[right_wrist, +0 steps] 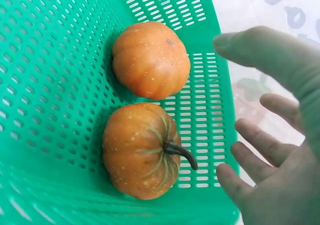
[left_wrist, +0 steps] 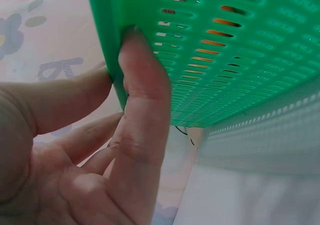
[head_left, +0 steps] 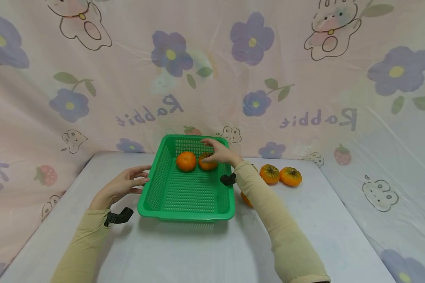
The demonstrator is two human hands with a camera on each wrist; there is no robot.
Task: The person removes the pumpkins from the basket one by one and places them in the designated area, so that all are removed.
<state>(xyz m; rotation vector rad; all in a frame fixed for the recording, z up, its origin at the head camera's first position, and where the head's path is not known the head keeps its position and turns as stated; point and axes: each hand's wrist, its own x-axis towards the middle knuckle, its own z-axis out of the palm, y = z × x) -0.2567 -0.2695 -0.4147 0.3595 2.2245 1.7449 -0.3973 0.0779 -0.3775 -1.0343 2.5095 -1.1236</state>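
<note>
A green plastic basket [head_left: 189, 215] with slotted walls stands on the table. Two small orange pumpkins lie side by side at its far end: a stemless-looking one [right_wrist: 151, 60] and one with a dark curved stem [right_wrist: 142, 151]. My right hand [head_left: 219, 152] hovers over the stemmed pumpkin near the far right corner, fingers spread and holding nothing. In the right wrist view its fingers [right_wrist: 257, 155] overlap the basket's rim, apart from both pumpkins. My left hand [head_left: 122, 184] touches the basket's left side with relaxed fingers, one fingertip tucked against the wall beneath the rim in the left wrist view.
To the right of the basket sit two more orange pumpkins, one [head_left: 270, 174] next to another [head_left: 291, 177]. A further pumpkin [head_left: 246, 199] is partly hidden behind my right forearm. A printed cloth [head_left: 212, 90] hangs behind the white table [head_left: 184, 251].
</note>
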